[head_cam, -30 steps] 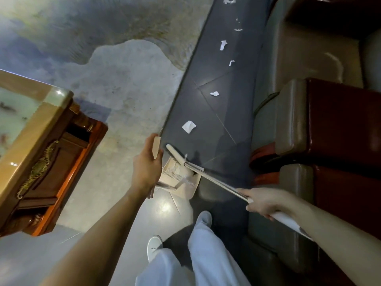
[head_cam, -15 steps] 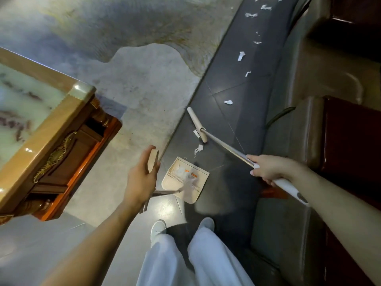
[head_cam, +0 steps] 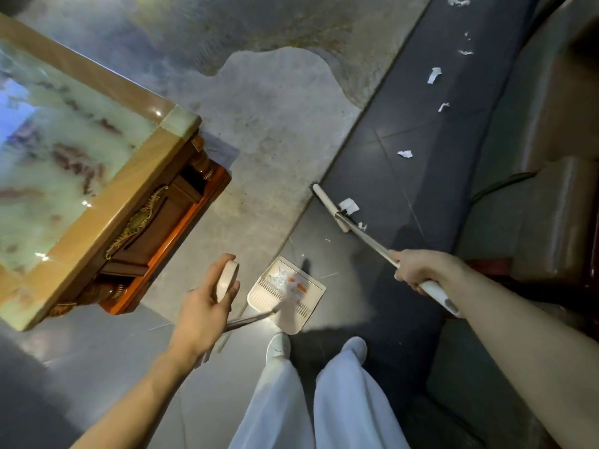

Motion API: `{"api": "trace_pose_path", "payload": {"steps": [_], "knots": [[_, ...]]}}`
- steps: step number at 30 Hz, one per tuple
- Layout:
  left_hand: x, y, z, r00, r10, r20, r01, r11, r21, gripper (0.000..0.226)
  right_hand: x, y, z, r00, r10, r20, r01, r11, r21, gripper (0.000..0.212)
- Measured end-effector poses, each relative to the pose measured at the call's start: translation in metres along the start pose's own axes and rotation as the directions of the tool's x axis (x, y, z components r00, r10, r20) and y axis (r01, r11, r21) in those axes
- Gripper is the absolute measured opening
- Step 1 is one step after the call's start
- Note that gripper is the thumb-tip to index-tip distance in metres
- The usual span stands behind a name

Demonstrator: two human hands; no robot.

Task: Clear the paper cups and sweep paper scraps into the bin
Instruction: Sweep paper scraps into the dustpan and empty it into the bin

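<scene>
Lane between worktop [head_cam: 136,202] and sofa [head_cam: 557,196]
Worktop corner crowded the left, sofa walled the right; the floor [head_cam: 405,131] between lay open far ahead.

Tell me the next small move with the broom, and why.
Probably draw the broom toward the dustpan. A paper scrap lies against the far side of the broom's head, the right hand grips the broom's handle, and the left hand holds the dustpan by its handle, nearer the person, so one short pull should carry the scrap in.
</scene>
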State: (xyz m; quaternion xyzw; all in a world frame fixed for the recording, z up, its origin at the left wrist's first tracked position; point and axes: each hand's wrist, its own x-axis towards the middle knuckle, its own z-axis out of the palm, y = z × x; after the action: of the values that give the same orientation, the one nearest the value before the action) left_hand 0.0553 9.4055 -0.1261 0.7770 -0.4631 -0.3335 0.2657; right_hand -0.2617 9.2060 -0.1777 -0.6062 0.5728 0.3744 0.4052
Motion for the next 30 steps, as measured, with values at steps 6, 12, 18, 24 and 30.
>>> {"api": "trace_pose_path", "payload": {"steps": [6,12,18,24,30], "knots": [[0.026,-0.008,-0.006,1.000,0.007,0.028,-0.006,0.999,-0.036,0.050,-0.054,-0.035,0.056,0.994,-0.037,0.103,0.031,0.997,0.065,0.079],[0.044,0.009,-0.002,0.992,0.102,0.074,-0.091,0.986,-0.138,0.056,-0.105,-0.037,0.093,0.979,-0.067,0.194,0.006,0.953,0.303,0.068],[0.043,-0.002,-0.008,0.989,0.119,0.084,-0.106,0.984,-0.140,0.054,-0.144,-0.014,0.117,0.991,-0.009,0.136,-0.043,0.924,0.379,0.068],[0.048,-0.002,-0.005,0.986,0.150,0.075,-0.137,0.979,-0.152,0.046,-0.142,-0.021,0.112,0.998,0.052,0.037,-0.063,0.902,0.428,0.071],[0.056,-0.001,0.005,0.982,0.166,0.089,-0.154,0.979,-0.132,0.046,-0.102,-0.072,0.129,0.998,0.060,0.022,-0.064,0.936,0.347,0.075]]}}
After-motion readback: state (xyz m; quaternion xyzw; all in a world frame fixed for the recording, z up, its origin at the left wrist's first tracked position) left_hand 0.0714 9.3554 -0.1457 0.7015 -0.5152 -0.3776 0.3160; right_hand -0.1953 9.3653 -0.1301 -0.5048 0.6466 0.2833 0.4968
